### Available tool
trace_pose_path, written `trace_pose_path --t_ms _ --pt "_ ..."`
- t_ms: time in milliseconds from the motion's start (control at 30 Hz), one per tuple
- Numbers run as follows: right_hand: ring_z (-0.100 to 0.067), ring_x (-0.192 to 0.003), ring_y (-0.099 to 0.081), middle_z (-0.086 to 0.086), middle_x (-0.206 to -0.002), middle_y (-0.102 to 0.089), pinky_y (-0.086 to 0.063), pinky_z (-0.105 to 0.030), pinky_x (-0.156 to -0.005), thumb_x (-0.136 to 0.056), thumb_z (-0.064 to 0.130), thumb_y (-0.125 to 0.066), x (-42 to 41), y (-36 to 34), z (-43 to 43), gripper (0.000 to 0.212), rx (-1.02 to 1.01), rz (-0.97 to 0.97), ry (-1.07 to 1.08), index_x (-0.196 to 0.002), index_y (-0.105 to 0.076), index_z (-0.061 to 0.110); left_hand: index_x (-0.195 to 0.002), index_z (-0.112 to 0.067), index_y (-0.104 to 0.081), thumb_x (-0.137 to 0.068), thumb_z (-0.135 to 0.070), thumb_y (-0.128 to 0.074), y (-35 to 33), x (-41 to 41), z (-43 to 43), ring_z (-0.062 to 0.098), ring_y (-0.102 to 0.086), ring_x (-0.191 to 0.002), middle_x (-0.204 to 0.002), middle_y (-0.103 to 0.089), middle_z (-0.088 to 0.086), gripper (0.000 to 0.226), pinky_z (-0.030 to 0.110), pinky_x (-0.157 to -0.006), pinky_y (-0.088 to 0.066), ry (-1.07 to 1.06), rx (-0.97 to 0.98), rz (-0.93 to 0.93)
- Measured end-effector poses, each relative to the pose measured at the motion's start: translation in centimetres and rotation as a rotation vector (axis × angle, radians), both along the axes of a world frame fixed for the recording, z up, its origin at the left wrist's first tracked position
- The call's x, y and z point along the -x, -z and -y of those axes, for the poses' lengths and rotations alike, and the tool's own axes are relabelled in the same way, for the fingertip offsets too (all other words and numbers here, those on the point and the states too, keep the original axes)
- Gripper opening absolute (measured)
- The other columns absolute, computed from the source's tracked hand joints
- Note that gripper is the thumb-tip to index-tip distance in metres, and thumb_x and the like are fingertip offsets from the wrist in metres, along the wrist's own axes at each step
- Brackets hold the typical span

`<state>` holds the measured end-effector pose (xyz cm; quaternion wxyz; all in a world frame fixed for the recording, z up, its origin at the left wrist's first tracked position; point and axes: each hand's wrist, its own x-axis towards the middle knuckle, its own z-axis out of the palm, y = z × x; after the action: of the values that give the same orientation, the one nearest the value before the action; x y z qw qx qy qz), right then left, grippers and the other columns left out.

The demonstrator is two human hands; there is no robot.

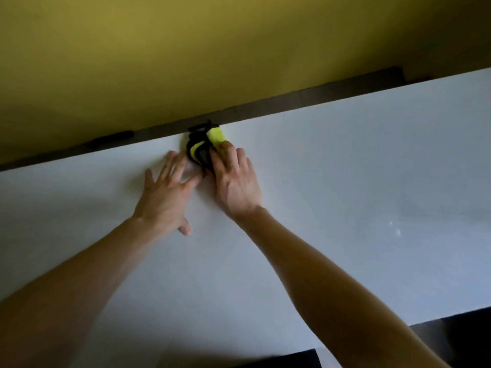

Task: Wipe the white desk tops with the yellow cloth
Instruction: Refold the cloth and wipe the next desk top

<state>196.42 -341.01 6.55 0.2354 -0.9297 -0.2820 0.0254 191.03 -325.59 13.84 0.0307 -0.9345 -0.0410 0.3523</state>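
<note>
Pressing on the bunched cloth, the right grip lies flat, fingers straight, grasping nothing. The cloth sits under its fingertips at the far edge of the white counter, by the yellow wall. The left grip rests released, fingers spread on the counter, just beside the cloth.
</note>
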Motion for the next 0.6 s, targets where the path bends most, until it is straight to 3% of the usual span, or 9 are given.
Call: trace_pose_path --t_ms 100,167,267,333,433,533,600 --pt "-0.041 -0.105 -0.055 -0.022 -0.138 -0.060 -0.048 -0.051 -0.084 -0.098 0.014 -0.054 -2.8 0.1 2.7 0.057 0.001 0.104 -0.045 -0.155 -0.055 0.006 -0.171 -0.047 0.006 -0.048 -0.057 -0.106 0.0 0.0 -0.1 0.033 0.022 -0.167 -0.177 0.028 0.006 0.166 0.074 -0.126 -0.025 -0.005 0.007 0.009" --pt "-0.041 -0.103 -0.055 -0.021 -0.131 -0.062 -0.048 -0.051 -0.085 -0.096 0.014 -0.055 -5.7 0.0 7.1 0.069 0.025 0.092 0.082 -0.163 -0.042 0.004 -0.167 -0.050 0.016 -0.049 -0.055 -0.106 -0.1 0.2 -0.2 0.034 0.023 -0.167 -0.176 0.032 0.004 0.170 0.074 -0.126 -0.026 0.002 0.022 0.016" --pt "-0.044 -0.108 -0.059 -0.020 -0.127 -0.058 -0.053 -0.052 -0.091 -0.098 0.042 -0.066 -10.6 -1.5 13.2 0.085 0.070 -0.087 0.349 -0.166 -0.031 0.005 -0.165 -0.049 0.023 -0.053 -0.056 -0.105 0.0 0.3 -0.2 0.035 0.025 -0.166 -0.175 0.036 0.005 0.171 0.073 -0.126 -0.026 0.004 0.029 0.020" --pt "-0.045 -0.107 -0.062 -0.017 -0.129 -0.053 -0.058 -0.050 -0.088 -0.095 0.054 -0.067 -11.8 -2.3 13.4 0.081 0.119 -0.177 0.324 -0.161 -0.041 0.016 -0.166 -0.049 0.023 -0.053 -0.057 -0.105 0.0 0.3 -0.2 0.036 0.024 -0.166 -0.176 0.035 0.007 0.172 0.074 -0.126 -0.027 0.010 0.029 0.026" --pt "-0.044 -0.109 -0.062 -0.017 -0.131 -0.052 -0.060 -0.049 -0.085 -0.091 0.054 -0.070 -9.9 -2.5 9.2 0.070 0.054 -0.193 0.251 -0.149 -0.056 0.017 -0.166 -0.049 0.024 -0.053 -0.057 -0.106 0.1 0.3 -0.1 0.035 0.024 -0.166 -0.176 0.035 0.007 0.172 0.074 -0.126 -0.027 0.004 0.024 0.023" --pt "-0.042 -0.109 -0.059 -0.020 -0.128 -0.054 -0.060 -0.051 -0.082 -0.091 0.052 -0.073 -7.8 -2.1 6.4 0.069 0.110 -0.137 0.148 -0.147 -0.058 0.013 -0.164 -0.050 0.026 -0.054 -0.056 -0.105 -0.1 0.2 0.0 0.034 0.027 -0.165 -0.174 0.038 0.005 0.171 0.074 -0.126 -0.025 -0.010 0.022 0.010" --pt "-0.041 -0.106 -0.058 -0.019 -0.124 -0.055 -0.057 -0.052 -0.083 -0.087 0.053 -0.075 -8.2 -2.5 7.0 0.080 0.162 -0.072 0.130 -0.152 -0.053 0.013 -0.164 -0.050 0.026 -0.055 -0.057 -0.104 -0.1 0.1 0.0 0.034 0.027 -0.165 -0.174 0.038 0.005 0.170 0.074 -0.127 -0.025 -0.007 0.026 0.001"
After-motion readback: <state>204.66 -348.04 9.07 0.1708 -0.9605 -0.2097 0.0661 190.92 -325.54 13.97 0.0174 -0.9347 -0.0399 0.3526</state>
